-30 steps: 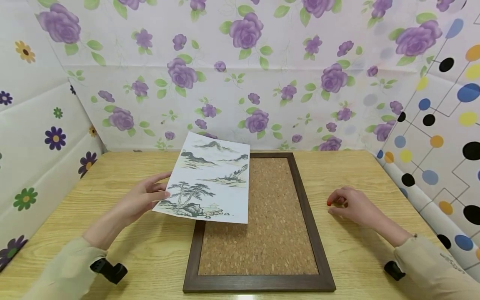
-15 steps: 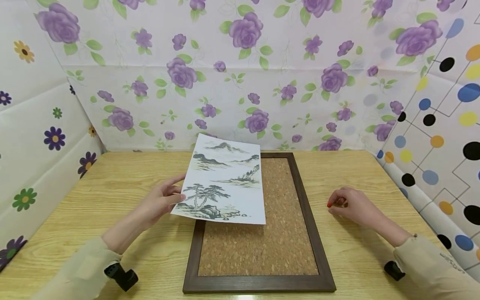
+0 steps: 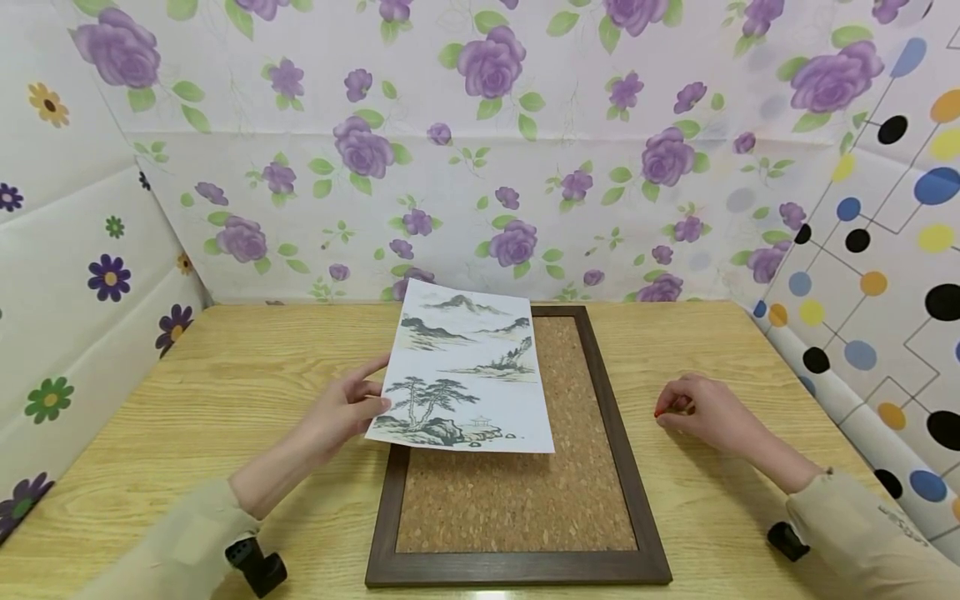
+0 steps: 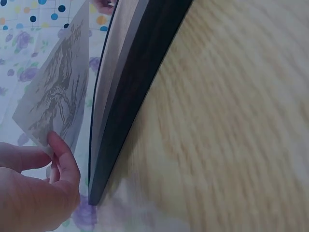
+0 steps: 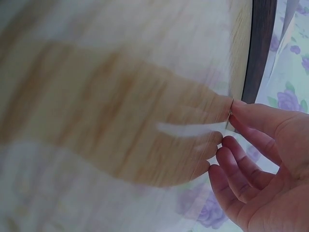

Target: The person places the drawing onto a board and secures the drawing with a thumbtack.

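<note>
In the head view my left hand (image 3: pixel 337 414) pinches the left edge of a landscape print (image 3: pixel 465 367), a white sheet painted with mountains and pine trees. The sheet is tilted and held above the cork board (image 3: pixel 517 508), covering its upper left part. In the left wrist view thumb and fingers grip the corner area of the print (image 4: pixel 60 92). To the right of the board, my right hand (image 3: pixel 701 408) is low over the table, pinching a small red pushpin (image 3: pixel 657 412) between thumb and forefinger. Most of the pin is hidden; a thin metal tip shows in the right wrist view.
The cork board has a dark brown wooden frame (image 3: pixel 517 568) and lies flat on the wood-grain table (image 3: pixel 292 333). Floral sheeting (image 3: pixel 450 167) stands behind the table, and dotted sheeting (image 3: pixel 885 275) stands on the right side.
My left hand has carried the print to the right and slightly lower, further over the cork board. The right hand has stayed almost in place with the pushpin.
</note>
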Demonstrator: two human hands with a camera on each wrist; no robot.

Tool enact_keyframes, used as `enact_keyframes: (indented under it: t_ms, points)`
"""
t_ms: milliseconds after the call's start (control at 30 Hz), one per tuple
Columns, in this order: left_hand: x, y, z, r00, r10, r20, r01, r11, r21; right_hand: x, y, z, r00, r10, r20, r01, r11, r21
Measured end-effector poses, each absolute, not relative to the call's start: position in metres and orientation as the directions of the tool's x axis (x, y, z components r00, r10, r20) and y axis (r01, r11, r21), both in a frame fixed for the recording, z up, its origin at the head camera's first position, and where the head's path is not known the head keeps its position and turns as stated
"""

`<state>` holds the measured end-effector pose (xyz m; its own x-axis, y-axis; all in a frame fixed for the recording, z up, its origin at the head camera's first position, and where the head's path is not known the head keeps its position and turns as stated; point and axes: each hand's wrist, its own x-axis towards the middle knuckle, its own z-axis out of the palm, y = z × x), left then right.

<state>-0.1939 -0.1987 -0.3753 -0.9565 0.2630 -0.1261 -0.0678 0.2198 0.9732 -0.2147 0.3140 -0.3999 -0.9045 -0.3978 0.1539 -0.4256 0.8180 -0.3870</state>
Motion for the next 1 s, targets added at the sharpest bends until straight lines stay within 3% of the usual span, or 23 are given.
enact_keyframes:
  t_ms: [367, 1000]
  points:
    - [-0.184, -0.181, -0.380, -0.955, 0.241, -0.175, -0.120, 0.228, 0.966, -0.214, 0.313, -0.399, -0.906, -0.396, 0.152, -0.423, 0.819, -0.387]
    - [-0.171, -0.161, -0.387, -0.952, 0.255, -0.168, -0.098, 0.267, 0.959, -0.213, 0.314, -0.399, -0.905, -0.398, 0.149, -0.424, 0.821, -0.383]
